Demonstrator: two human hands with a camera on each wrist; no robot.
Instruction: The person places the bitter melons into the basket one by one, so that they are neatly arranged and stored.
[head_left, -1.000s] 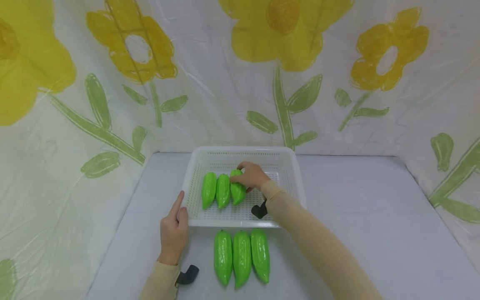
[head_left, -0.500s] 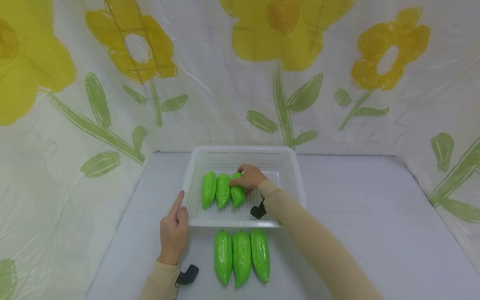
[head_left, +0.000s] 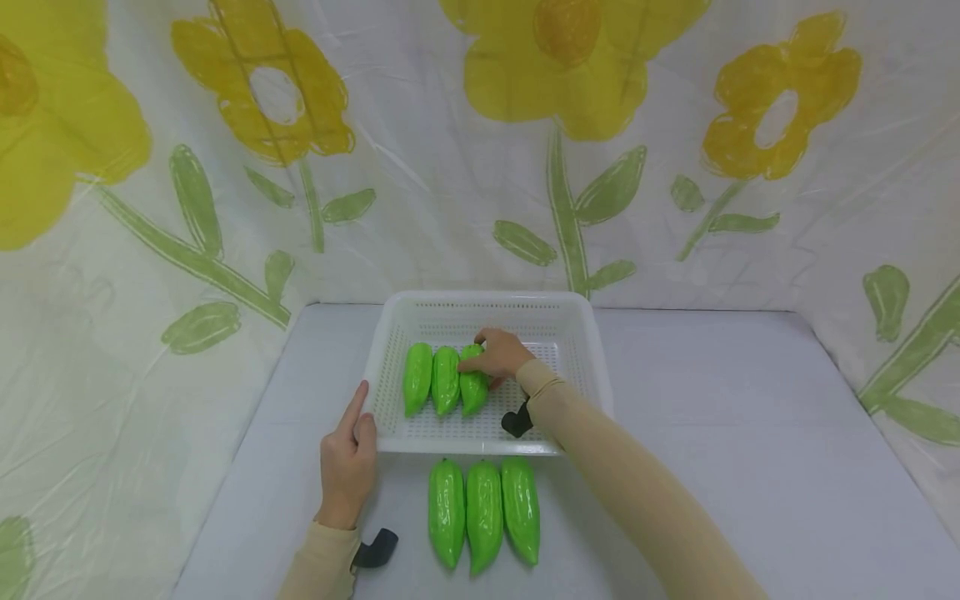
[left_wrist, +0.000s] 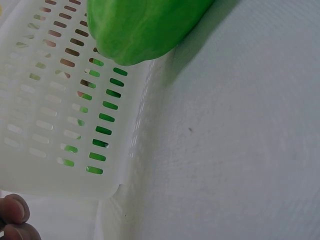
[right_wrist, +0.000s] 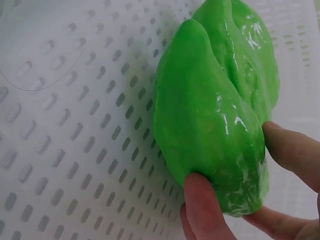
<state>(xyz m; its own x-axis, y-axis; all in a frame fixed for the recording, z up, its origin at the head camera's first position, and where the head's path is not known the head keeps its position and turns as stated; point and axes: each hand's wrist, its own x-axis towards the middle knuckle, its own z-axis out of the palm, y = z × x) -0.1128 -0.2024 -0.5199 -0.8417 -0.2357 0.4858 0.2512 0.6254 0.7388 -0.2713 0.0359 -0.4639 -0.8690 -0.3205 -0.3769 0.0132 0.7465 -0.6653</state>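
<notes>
A glossy green, tapered, wrinkled vegetable (head_left: 473,393) lies in the white perforated basket (head_left: 483,447), rightmost of three. My right hand (head_left: 501,353) pinches its far end, thumb on one side and fingers on the other; the right wrist view shows those fingertips (right_wrist: 202,200) on the green skin (right_wrist: 210,120). A second vegetable (head_left: 446,382) lies close beside it, with a third (head_left: 417,380) further left. My left hand (head_left: 348,467) is at the basket's left side, index finger straight, index and thumb tips right at the rim. Its other fingers are mostly hidden in the head view.
Three more green vegetables, left (head_left: 447,515), middle (head_left: 484,517) and right (head_left: 521,510), lie side by side on the pale table (head_left: 720,433) in front of the basket. Behind stands a white curtain (head_left: 420,217) painted with yellow flowers. Black wrist mounts (head_left: 377,548) jut from both sleeves.
My right hand has lowered the third vegetable slightly and brought it nearer the middle one, and keeps its hold. The left hand and basket have not moved.
</notes>
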